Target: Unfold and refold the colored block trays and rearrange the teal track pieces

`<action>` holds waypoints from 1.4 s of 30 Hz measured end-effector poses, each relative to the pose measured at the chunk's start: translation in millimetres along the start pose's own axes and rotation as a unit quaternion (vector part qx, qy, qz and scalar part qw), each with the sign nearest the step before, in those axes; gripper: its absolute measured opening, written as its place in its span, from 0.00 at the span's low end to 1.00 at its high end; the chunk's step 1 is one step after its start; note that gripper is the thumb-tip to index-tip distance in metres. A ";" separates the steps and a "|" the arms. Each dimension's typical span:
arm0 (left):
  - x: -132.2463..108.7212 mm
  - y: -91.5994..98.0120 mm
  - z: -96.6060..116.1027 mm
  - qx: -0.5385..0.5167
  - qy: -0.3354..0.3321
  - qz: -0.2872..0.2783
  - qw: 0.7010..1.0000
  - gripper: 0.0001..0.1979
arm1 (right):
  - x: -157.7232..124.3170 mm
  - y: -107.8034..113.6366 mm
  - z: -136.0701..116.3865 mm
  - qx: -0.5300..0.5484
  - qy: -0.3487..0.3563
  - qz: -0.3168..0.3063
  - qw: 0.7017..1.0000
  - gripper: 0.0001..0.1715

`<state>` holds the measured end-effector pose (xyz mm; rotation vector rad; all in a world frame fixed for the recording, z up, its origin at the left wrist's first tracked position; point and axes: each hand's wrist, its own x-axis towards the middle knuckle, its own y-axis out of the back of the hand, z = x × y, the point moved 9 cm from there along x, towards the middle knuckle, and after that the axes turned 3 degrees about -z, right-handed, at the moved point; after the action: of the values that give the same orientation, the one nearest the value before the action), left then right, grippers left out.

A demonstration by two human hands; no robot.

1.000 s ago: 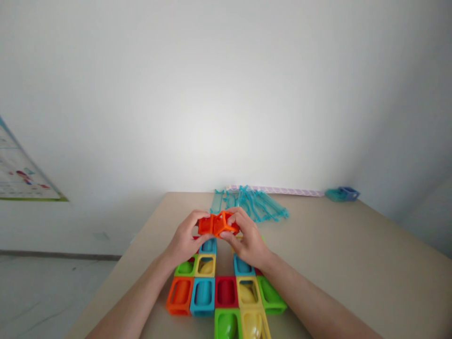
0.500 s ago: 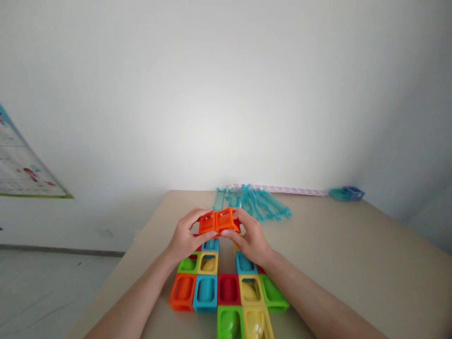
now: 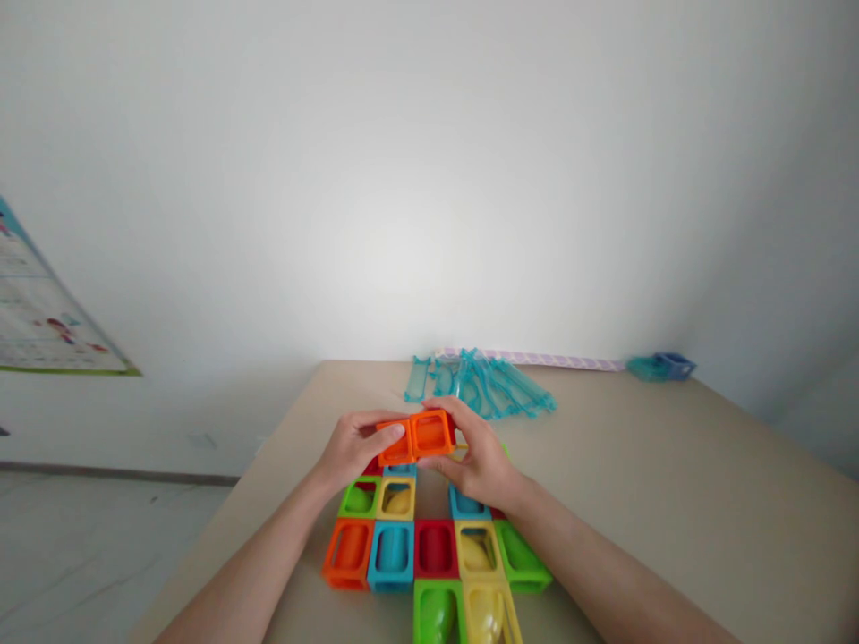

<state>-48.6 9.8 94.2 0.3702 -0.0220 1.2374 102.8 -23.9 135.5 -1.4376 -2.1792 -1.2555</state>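
Note:
Two orange hollow toy blocks, a left one and a right one, are held side by side above the other blocks. My left hand is closed on the left block, its thumb lying across the face. Fingers on top and thumb beneath, my right hand grips the right one. Below lie joined blocks in several colours, among them a red block, a blue block, a yellow block and a green block. My hands hide part of the far blocks.
Behind my hands, a pile of clear teal plastic track pieces lies on the beige table. A patterned strip runs along the wall. A small blue container stands at the back right corner. The table's left edge drops to the floor.
The orange blocks have come slightly lower and turned so their faces show more squarely. My left thumb has moved from the lower edge onto the left block's face.

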 end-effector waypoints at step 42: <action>-161.4 6.6 -32.5 0.184 0.209 0.227 0.933 0.19 | 1.4 -14.4 -7.7 -0.045 0.014 -0.069 0.996 0.26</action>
<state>-114.6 -127.1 30.6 0.4314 0.5229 1.7674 88.2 -30.9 133.5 -1.3120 -2.2651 -1.4286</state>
